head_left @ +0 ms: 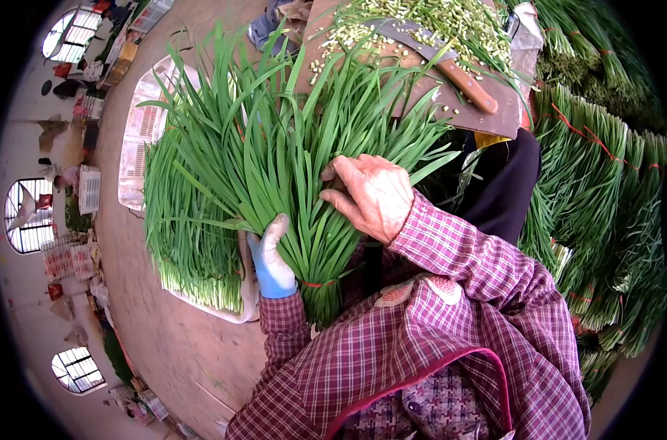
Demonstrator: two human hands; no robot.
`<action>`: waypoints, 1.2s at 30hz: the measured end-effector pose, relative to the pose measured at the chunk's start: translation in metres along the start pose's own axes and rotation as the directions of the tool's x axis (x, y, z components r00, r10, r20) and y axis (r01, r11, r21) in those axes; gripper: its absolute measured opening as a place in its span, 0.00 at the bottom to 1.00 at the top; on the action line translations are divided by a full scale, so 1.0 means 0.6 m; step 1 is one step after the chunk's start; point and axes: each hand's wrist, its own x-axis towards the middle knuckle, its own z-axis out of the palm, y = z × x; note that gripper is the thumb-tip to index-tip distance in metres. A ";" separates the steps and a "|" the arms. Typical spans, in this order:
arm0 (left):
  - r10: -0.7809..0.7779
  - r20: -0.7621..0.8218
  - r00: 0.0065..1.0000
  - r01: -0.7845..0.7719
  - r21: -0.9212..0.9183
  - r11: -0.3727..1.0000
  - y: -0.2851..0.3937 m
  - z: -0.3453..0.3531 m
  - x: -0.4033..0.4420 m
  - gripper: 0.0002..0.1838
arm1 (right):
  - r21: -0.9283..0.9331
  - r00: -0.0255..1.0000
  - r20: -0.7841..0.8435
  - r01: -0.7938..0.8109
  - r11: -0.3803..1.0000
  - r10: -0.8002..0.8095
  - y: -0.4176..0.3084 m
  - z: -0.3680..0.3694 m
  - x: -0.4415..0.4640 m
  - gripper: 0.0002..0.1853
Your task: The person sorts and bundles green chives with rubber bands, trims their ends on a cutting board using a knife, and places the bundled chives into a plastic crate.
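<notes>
A big bunch of garlic chives (311, 154) fans out in front of me, its stems bound by a red band near my lap. My left hand (272, 257), in a blue and white glove, is wrapped round the bunch from the left, with the thumb on top. Bare and curled, my right hand (370, 192) is on the leaves at the bunch's right side. Its thumb and forefinger close on a few of them; the fingertips are partly hidden. More chives (201, 220) lie in a crate (139, 158) to the left.
A large knife (465, 82) rests on a wooden board (487, 121) among chopped stem ends (458, 29). Tied bundles of chives (583, 169) are stacked along the right. The concrete floor (150, 315) stretches left towards a wall with barred windows and piled goods.
</notes>
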 end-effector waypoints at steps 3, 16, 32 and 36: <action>-0.008 0.016 1.000 0.008 -0.021 1.000 0.002 -0.001 0.001 0.25 | -0.054 0.990 0.129 -0.042 0.998 0.048 -0.003 -0.001 0.003 0.18; 0.004 0.026 1.000 -0.003 -0.042 0.999 -0.006 -0.005 0.003 0.24 | -0.004 0.970 0.216 -0.117 0.993 0.115 0.001 0.003 0.003 0.18; -0.031 0.040 0.999 0.036 -0.118 0.992 -0.012 -0.011 0.009 0.26 | -0.095 0.984 0.163 -0.055 0.994 0.070 0.004 0.014 0.005 0.11; -0.022 0.040 0.999 0.026 -0.088 0.996 -0.005 -0.003 0.007 0.27 | -0.097 0.985 0.168 -0.033 0.995 0.049 0.004 0.009 0.007 0.10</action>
